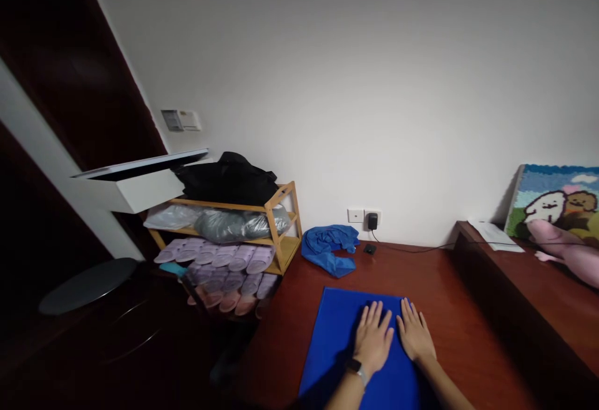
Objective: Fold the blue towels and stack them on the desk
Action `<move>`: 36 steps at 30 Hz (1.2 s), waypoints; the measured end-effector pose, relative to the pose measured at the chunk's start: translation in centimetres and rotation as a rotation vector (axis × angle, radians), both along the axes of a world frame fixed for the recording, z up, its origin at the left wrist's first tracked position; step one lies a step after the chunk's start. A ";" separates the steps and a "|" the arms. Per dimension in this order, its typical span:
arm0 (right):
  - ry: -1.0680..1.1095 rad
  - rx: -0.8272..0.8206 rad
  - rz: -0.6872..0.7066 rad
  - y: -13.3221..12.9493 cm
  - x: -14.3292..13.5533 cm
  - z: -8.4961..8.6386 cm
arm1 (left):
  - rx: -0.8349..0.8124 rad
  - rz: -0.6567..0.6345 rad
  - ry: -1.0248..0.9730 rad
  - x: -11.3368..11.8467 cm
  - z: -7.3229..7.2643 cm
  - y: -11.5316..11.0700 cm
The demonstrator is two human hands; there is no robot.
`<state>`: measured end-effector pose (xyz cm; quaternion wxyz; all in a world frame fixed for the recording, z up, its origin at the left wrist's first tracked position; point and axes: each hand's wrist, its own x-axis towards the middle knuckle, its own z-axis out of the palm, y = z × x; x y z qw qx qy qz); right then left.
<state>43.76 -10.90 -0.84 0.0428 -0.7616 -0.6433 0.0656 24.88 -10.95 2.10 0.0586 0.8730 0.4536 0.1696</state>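
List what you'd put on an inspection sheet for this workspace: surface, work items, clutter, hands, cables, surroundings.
Surface: reddish-brown table, partly shadowed.
Work items: flat blue sheet, lying on the table.
Clutter: crumpled blue cloth and small black object, near the wall.
Hands: left hand flat on the sheet; right hand at its right edge, fingers extended.
Cables: thin cable from black adapter, running right.
Surroundings: wooden rack with slippers at left; pink plush toy and picture at right.

The flat cloth (340, 326) is plain deep blue, the crumpled fabric (322, 244) lighter blue. The desk (402, 269) is reddish brown, the plush (567, 252) pink.
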 end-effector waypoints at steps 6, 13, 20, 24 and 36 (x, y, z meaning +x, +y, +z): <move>-0.032 -0.018 0.000 0.1 0.0 0.2 | -0.062 0.081 0.018 -0.5 -1.6 3.8; -0.010 0.000 -0.020 -0.1 -0.1 0.3 | -0.077 0.410 0.161 -12.5 -0.1 7.2; 0.030 0.038 -0.024 0.2 -0.2 -0.1 | -0.027 0.487 0.207 -13.1 -0.4 7.4; 0.036 0.037 -0.030 0.2 -0.4 0.0 | 0.025 0.479 0.173 -10.3 1.0 7.1; 0.069 0.027 -0.027 0.2 -0.5 1.0 | -0.091 0.174 0.084 -2.3 -1.0 4.6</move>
